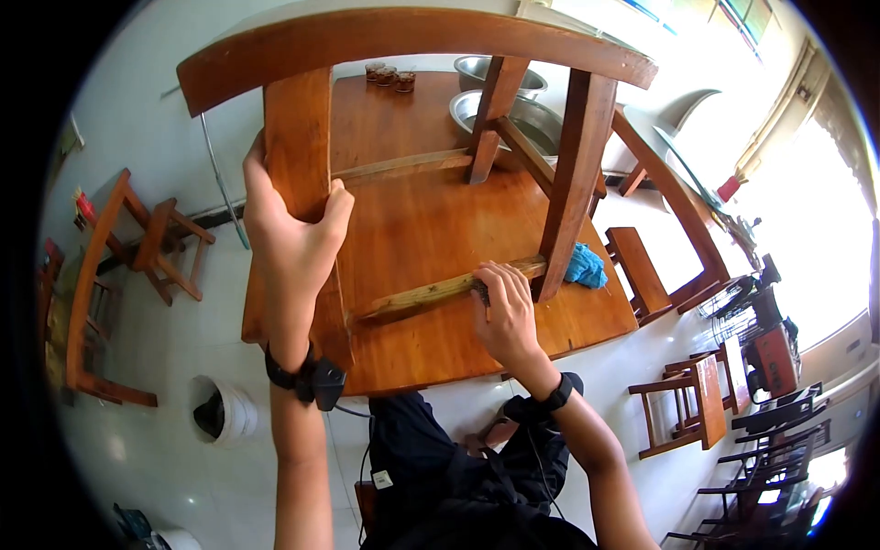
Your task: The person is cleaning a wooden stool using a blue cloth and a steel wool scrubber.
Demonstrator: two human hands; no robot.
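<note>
A brown wooden stool (417, 35) stands on the wooden table (431, 220), its seat edge toward me. My left hand (295, 225) is wrapped round the stool's near left leg (298, 137). At the lower front crossbar (403, 301), my right hand (506, 312) is closed, pressing a small dark, rough scouring pad (480, 291) against the wood. Most of the pad is hidden by the fingers. The crossbar looks paler and streaked beside the darker right leg (577, 174). A crumpled blue cloth (587, 266) lies on the table just right of that leg.
Two metal basins (458, 110) and several small glasses of dark liquid (404, 82) sit at the table's back. A bench (637, 275) is close on the right, with stools (701, 403) beyond. A white bucket (240, 412) stands on the floor at left.
</note>
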